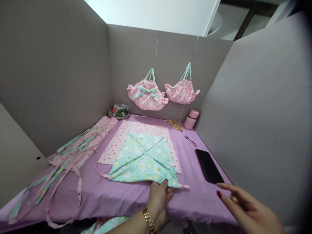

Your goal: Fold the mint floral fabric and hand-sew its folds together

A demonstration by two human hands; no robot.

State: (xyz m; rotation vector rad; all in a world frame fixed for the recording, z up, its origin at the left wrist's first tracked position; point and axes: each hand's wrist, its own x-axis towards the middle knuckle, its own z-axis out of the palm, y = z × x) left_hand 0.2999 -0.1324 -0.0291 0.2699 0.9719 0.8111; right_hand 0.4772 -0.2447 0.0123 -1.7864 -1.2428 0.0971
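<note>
My left hand (159,195), with a gold bracelet (148,221) at the wrist, pinches the front edge of a mint floral cloth (142,167). Crossing creases form an X over this cloth. A pink strip (184,186) pokes out at its right front corner, and another runs from the left one. Under it lies a larger pink dotted cloth (109,152). At the lower right, my right hand (246,208) holds nothing that I can see; thumb and forefinger are apart, the other fingers curled. A small golden spot shows between its fingers, too small to name.
Pink and mint fabric ties (79,182) trail over pink cloth at left. Along the right are a phone (209,165), thread snips (190,140), a pink flask (191,119) and small tan pieces (175,125). Two dotted pouches (148,97) hang behind; a basket (119,112) stands back left.
</note>
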